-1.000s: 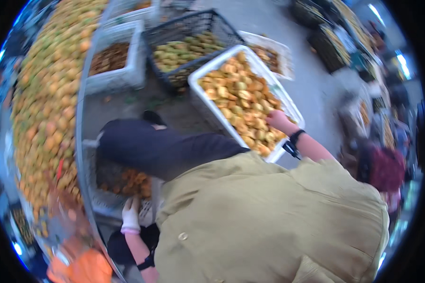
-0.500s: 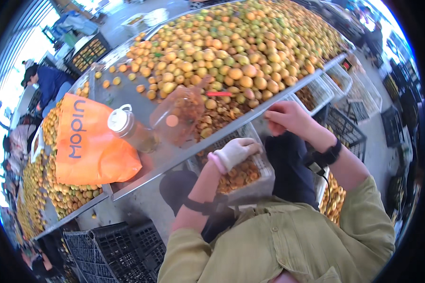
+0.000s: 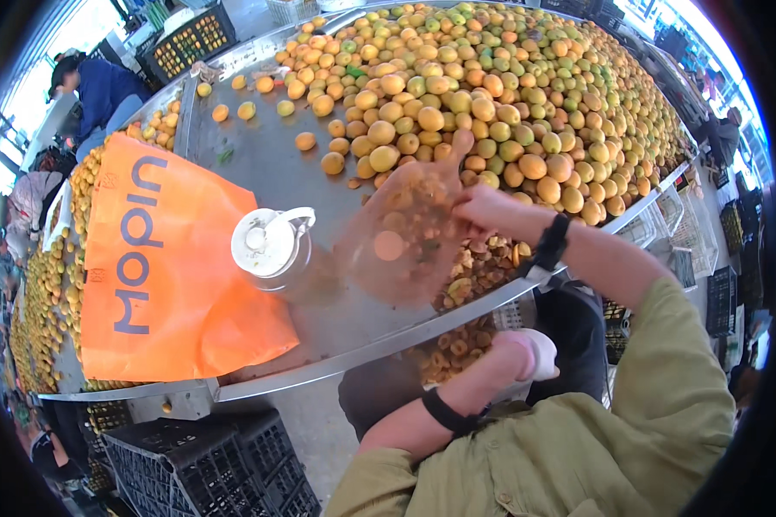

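Note:
My right hand (image 3: 485, 210) reaches over the metal table, its fingers bent together at the near edge of a heap of round yellow-orange fruit (image 3: 526, 129). What it pinches, if anything, is hidden. Beside it lies a see-through, paddle-shaped thing (image 3: 388, 246) with a pale orange disc; its exact kind is unclear. Cut fruit scraps (image 3: 487, 271) lie just below this hand. My left hand (image 3: 541, 355), in a white glove with a pink cuff, is curled closed above my lap. Its fingers and any contents cannot be made out. Close to its wrist, a basket holds cut fruit (image 3: 457, 349).
A bright orange bag (image 3: 164, 267) and a clear bottle with a white lid (image 3: 267, 246) stand on the table to the left. The raised metal rim (image 3: 371, 349) runs in front of me. Black crates (image 3: 207, 465) stand at lower left. A person (image 3: 103, 95) sits beyond the table.
My right hand has moved from above my lap to the fruit heap, where a red stick-like thing lay in view before. My left hand has drawn back from over the basket. The view has shifted.

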The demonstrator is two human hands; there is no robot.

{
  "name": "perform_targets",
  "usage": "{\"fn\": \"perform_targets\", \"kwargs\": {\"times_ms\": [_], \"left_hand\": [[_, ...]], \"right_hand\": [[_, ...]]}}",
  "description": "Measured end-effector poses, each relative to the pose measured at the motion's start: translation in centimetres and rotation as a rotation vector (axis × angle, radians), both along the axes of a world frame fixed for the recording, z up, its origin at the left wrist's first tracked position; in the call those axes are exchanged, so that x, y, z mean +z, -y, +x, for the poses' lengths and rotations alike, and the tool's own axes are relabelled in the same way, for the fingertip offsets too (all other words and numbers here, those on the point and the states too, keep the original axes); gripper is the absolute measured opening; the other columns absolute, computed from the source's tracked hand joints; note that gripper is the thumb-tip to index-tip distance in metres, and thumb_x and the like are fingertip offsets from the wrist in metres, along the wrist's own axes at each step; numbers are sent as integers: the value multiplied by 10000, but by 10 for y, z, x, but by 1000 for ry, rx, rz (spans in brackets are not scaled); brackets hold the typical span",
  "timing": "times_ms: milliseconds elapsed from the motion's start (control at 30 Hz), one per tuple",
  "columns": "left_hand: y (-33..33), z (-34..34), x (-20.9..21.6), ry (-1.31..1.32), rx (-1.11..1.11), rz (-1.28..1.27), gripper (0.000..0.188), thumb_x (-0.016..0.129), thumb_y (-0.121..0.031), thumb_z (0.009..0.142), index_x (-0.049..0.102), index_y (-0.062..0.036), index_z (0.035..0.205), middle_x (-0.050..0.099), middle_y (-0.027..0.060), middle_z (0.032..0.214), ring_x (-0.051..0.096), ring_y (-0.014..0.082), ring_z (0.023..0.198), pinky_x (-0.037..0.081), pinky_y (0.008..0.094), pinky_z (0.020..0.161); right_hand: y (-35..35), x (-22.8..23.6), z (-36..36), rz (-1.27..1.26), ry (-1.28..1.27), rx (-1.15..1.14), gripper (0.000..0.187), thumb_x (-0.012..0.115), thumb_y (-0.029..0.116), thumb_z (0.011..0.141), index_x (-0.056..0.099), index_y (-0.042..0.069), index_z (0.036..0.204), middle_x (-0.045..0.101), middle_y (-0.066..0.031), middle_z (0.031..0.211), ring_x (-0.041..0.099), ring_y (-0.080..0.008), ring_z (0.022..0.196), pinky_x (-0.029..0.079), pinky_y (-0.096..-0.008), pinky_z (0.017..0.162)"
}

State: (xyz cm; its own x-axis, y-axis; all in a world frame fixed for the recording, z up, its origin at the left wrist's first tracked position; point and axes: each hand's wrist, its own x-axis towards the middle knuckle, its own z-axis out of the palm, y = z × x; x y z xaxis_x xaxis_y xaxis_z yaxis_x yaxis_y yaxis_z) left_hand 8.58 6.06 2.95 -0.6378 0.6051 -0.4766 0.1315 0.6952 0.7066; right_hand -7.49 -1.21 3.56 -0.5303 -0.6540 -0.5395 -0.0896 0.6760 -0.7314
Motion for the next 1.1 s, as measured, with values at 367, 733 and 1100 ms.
{"fn": "perform_targets", "kwargs": {"times_ms": [367,733,1100], "left_hand": [[-10,0,-5,-123,-1,16,356,511,-383,879,680,-133,1067,660,84,1089,639,261,1006,502,372,842],[6,1,12,-147,146,119,368,549,-375,866,681,-64,1014,673,148,1031,648,277,983,510,400,809],[-2,-7,5,-141,100,9,394,547,-406,881,687,-59,1006,680,135,1004,651,290,959,507,401,831]], "right_hand": [[240,62,-41,-27,-965,930,255,545,261,863,653,71,993,660,-126,782,634,-254,722,493,-376,643],[180,9,-41,-121,-923,805,301,518,329,881,631,61,959,645,-151,845,624,-320,814,483,-416,702],[99,51,-6,110,-950,716,259,590,305,841,631,60,916,594,-121,838,598,-309,840,492,-425,729]]}}
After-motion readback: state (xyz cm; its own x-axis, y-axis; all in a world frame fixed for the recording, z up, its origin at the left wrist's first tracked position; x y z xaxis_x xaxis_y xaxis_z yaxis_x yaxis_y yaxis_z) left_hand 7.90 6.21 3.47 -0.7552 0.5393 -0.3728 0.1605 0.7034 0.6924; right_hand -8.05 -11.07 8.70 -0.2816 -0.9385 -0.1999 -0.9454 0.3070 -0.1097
